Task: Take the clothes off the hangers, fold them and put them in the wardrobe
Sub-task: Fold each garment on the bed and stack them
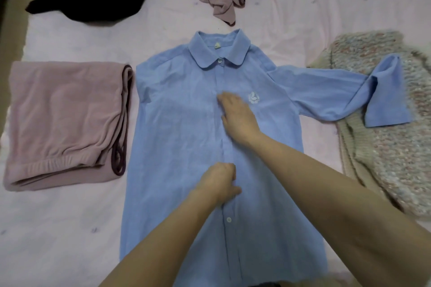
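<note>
While right hand (238,116) lies flat and left fingers (227,171) pinch the shirt (177,123) placket, the sleeve (326,91) draped over the sweater (382,147) risks folding crooked.

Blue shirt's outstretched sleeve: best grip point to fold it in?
Pinch the cuff end from the right side: the sleeve lies spread over the knit sweater, its end doubled back and free, clear of both hands on the blue shirt.

You have a pale pink bedsheet (70,228) spread across the view, creased toward its upper right and dotted with small purple motifs. Along the sheet's left edge you see a brown strip (11,30), too blurred to identify.
</note>
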Action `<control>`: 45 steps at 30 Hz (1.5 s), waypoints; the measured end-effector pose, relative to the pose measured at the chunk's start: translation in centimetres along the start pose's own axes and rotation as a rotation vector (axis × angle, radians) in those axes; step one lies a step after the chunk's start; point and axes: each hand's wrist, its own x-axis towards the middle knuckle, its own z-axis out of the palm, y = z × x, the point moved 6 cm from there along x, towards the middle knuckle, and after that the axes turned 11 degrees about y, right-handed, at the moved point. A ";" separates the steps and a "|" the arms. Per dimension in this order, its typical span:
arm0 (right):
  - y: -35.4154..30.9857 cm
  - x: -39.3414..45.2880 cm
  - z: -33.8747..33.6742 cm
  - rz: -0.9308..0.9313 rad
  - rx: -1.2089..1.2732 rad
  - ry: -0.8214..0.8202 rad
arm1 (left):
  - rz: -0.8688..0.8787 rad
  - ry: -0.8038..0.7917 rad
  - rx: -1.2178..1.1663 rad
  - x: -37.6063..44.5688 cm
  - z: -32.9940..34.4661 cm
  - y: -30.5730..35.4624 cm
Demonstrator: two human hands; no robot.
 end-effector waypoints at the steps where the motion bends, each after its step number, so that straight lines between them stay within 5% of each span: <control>1: 0.1 -0.4 0.8 -0.039 -0.039 -0.112 | 0.007 -0.044 -0.004 0.1 0.2 0.0; 3: 0.3 -0.5 0.7 0.002 0.033 -0.199 | -0.003 -0.073 -0.051 0.7 -0.7 -0.1; 7: 1.7 0.4 -4.6 0.131 0.193 0.131 | 0.018 0.226 0.019 3.7 -6.0 0.6; 12: 8.8 -0.7 -11.5 0.117 -0.083 0.269 | 0.171 0.353 0.175 7.4 -9.2 5.1; 15: 14.8 -1.9 -14.9 0.088 -0.329 0.167 | 0.216 0.316 0.183 10.3 -8.5 8.9; 19: 21.3 -3.8 -16.5 0.074 -0.710 -0.316 | 0.164 0.196 0.249 13.2 -6.6 12.1; 21: 22.6 -3.6 -16.9 0.053 -0.744 -0.369 | 0.082 0.131 0.259 14.1 -5.6 12.6; 26: 19.3 -2.4 -20.0 -0.290 -0.741 0.244 | -0.005 0.060 0.314 14.1 -3.6 12.6; 28: 18.3 -4.3 -20.9 -0.327 -0.722 0.305 | -0.002 0.034 0.378 13.9 -3.0 12.5; 29: 18.0 -5.2 -20.5 -0.334 -0.695 0.223 | -0.002 0.010 0.409 13.9 -2.7 12.5; 33: 19.0 -7.5 -16.7 -0.009 -0.553 -0.618 | 0.006 -0.044 0.470 14.6 -4.4 13.2; 34: 18.5 -6.3 -16.4 0.069 -0.459 -0.620 | 0.030 0.055 0.437 15.1 -5.8 13.7; 37: 16.8 0.7 -16.8 0.194 -0.198 -0.146 | 0.106 0.462 0.341 15.5 -10.6 14.4; 39: 16.7 5.1 -15.3 0.270 -0.079 0.032 | 0.133 0.612 0.272 16.0 -12.1 13.1; 45: 16.4 11.6 -8.2 0.371 -0.088 -0.240 | 0.061 0.344 0.270 17.4 -8.8 8.7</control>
